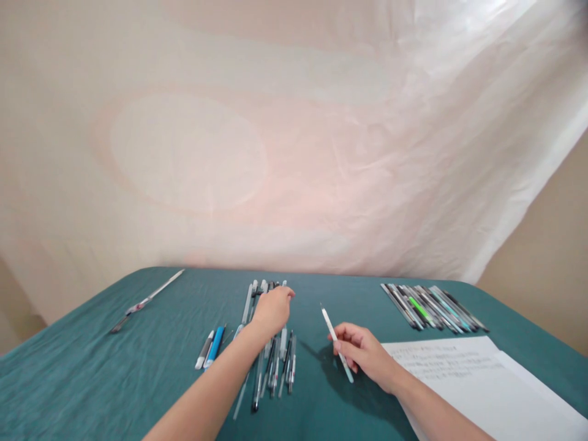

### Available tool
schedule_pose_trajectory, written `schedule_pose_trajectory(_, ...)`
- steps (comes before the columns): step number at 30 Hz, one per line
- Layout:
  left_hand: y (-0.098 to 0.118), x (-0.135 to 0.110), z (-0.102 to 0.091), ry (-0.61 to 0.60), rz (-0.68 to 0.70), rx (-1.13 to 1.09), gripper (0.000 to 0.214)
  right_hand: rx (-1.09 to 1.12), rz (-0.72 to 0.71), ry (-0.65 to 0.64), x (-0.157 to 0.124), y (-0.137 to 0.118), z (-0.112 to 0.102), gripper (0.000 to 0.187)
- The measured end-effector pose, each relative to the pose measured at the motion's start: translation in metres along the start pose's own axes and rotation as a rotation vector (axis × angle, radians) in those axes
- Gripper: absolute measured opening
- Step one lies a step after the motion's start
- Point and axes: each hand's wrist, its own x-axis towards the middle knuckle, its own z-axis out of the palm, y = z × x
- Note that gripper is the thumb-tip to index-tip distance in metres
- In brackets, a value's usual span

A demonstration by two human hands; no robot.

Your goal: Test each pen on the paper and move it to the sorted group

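Observation:
My right hand [361, 354] pinches a slim white pen [337, 346] between thumb and fingers. It is held slanted above the cloth, its thin tip pointing up and away from me. My left hand [274, 308] is over the far part of a group of pens, its fingers curled together; what they hold, if anything, is hidden. Clear and black pens [278, 364] lie side by side below that wrist, partly covered by my forearm. The pale barrel of another pen [248, 303] shows just left of the hand.
A blue pen [215, 345] and a grey-and-white pen [204, 349] lie left of my left forearm. Several pens, including a green one [420, 308], form a row at the right. Written paper sheets [478, 398] lie nearer me. A long thin item [154, 295] rests far left on the green cloth [92, 367].

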Motion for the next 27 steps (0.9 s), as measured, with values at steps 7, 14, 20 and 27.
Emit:
schedule_pose_trajectory(7,-0.010,0.026,-0.010,0.023,-0.150,0.366,0.022,0.012,-0.012,-0.020,0.001,0.005,-0.002,0.022)
schedule_pose_trajectory(14,-0.002,0.041,0.015,0.038,-0.159,0.516,0.028,0.012,-0.010,-0.023,0.001,0.001,-0.002,0.023)
schedule_pose_trajectory(20,-0.001,0.041,0.018,-0.005,-0.126,0.499,0.020,0.013,-0.015,-0.020,0.000,-0.001,-0.002,0.022)
schedule_pose_trajectory(27,0.003,0.034,0.018,-0.026,-0.036,0.295,0.011,0.020,-0.014,-0.012,0.002,0.001,-0.002,0.024)
